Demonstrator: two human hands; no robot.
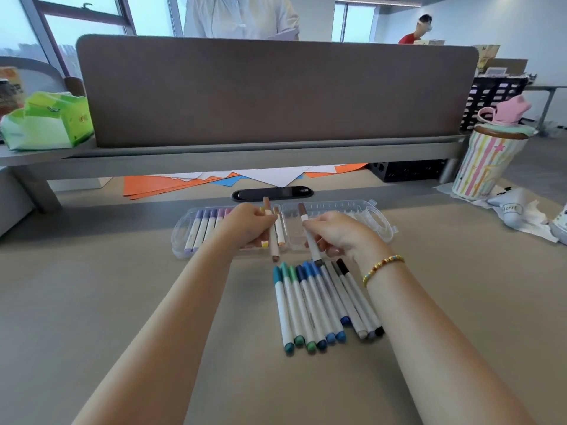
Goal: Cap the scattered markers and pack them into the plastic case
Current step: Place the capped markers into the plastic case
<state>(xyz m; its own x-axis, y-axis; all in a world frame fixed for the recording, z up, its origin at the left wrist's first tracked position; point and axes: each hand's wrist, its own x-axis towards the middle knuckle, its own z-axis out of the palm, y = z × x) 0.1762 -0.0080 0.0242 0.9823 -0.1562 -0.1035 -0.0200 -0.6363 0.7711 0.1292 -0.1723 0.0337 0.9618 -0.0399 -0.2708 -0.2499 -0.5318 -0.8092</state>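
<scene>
Holding tan marker [271, 231] in left hand [245, 223], brown marker [310, 234] in right hand [334, 233], fingers curled round each, mid-frame over case [380, 223]. I'd watch tilt: marker may miss slot, roll across table [122, 302].

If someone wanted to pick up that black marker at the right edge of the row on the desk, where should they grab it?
Probably by the white barrel, near its middle, coming down from above and from the right. The black marker lies flat at the right edge of the marker row, so its right side is free, while its left side sits close against a neighbour. The right hand, nearest it, already holds a brown-capped marker.
</scene>
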